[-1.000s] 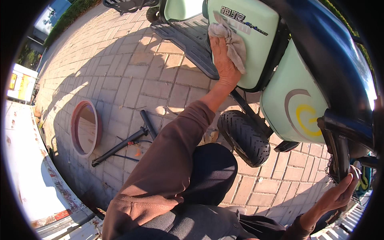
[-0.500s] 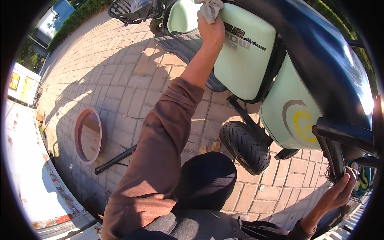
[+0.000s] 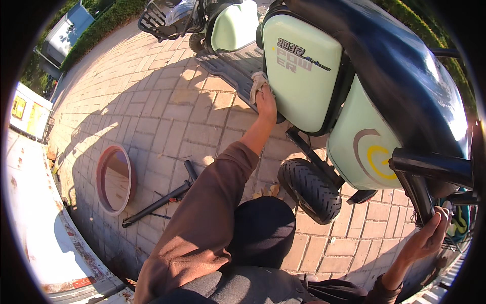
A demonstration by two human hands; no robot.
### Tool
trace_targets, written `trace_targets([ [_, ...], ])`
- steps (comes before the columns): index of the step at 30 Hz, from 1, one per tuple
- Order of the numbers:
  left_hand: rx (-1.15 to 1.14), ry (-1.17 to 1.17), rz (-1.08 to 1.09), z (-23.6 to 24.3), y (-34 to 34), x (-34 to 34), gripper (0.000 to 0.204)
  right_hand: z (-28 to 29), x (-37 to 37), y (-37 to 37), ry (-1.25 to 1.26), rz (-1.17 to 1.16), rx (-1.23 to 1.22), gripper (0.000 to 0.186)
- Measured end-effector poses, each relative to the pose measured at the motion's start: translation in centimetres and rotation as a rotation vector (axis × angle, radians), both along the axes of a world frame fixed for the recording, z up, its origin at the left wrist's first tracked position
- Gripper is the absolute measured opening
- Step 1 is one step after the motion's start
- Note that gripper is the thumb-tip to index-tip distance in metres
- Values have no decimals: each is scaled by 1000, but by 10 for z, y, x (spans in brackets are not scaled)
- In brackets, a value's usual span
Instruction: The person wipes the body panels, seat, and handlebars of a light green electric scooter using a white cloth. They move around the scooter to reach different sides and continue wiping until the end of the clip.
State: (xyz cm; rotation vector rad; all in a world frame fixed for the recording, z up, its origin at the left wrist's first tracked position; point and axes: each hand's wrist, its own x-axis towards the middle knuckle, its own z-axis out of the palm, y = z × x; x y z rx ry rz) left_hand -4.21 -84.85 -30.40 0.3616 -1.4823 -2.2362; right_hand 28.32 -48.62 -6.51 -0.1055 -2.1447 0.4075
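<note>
A pale green electric scooter (image 3: 309, 76) with a dark seat (image 3: 405, 66) stands along the right side. My left hand (image 3: 266, 105) is closed on a pale grey cloth (image 3: 258, 85). The cloth lies against the lower front edge of the green side panel, over the rim of the dark footboard (image 3: 230, 71). At the far right my right hand (image 3: 430, 234) wraps round the lower end of a black tubular bar (image 3: 417, 195) at the scooter's back; some of its fingers are hidden behind it. The rear wheel (image 3: 310, 190) rests on the paving between my two arms.
A round pink basin (image 3: 132, 177) holding liquid stands on the brick paving (image 3: 162, 121) to the left. Beside it lies a black metal tube frame (image 3: 157, 205). A worn white surface (image 3: 35, 218) borders the left side. A black basket (image 3: 164, 23) is at the scooter's front.
My left hand has brought the cloth down from the panel's top edge to its lower front edge by the footboard. My right hand remains on the bar.
</note>
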Motion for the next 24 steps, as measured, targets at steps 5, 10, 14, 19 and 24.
trace_targets([
  [5,48,10,25,88,-9,-32,45,5,-6,-7,25,45,93,25],
  [10,-467,589,96,190,2,-37,27,5,-7,-12,30,37,69,25],
  [14,-892,771,592,188,45,-10,34,6,-5,-14,26,28,11,25],
  [19,-883,753,586,173,100,28,52,7,-2,-12,-16,0,-14,23],
  [24,-1356,876,639,167,93,42,53,4,3,-1,-35,12,-94,26],
])
